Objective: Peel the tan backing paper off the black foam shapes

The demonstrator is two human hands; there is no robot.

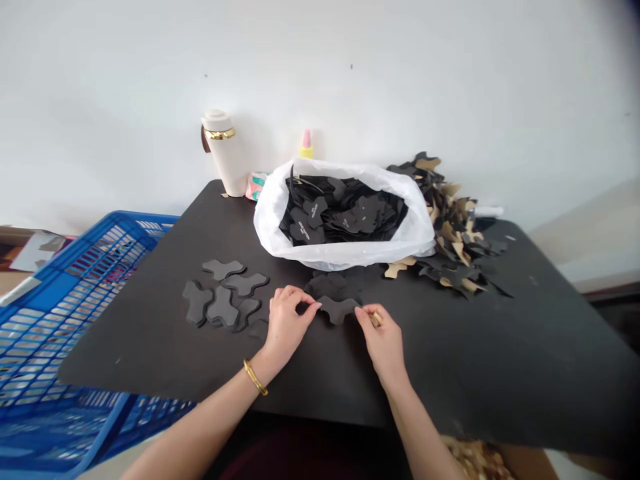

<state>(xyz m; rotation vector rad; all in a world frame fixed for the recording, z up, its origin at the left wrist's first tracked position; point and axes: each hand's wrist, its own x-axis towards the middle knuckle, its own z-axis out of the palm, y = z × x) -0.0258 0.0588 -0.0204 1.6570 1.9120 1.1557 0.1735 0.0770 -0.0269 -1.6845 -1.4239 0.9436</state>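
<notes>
My left hand [287, 320] and my right hand [383, 337] both pinch the edges of one black cut-out piece [339, 309] lying on the black table [500, 347]. The left fingers hold its left edge, the right fingers its right edge. A small tan bit shows at my right fingertips. Left of my left hand lie several matching black cut-out pieces [223, 300], spread flat. A gold bangle sits on my left wrist.
A white plastic bag [345, 250] full of black pieces stands behind my hands. A heap of black and tan offcuts [450, 233] lies to its right. A white thermos [225, 153] and a glue bottle [306, 143] stand by the wall. A blue crate [65, 313] sits at left.
</notes>
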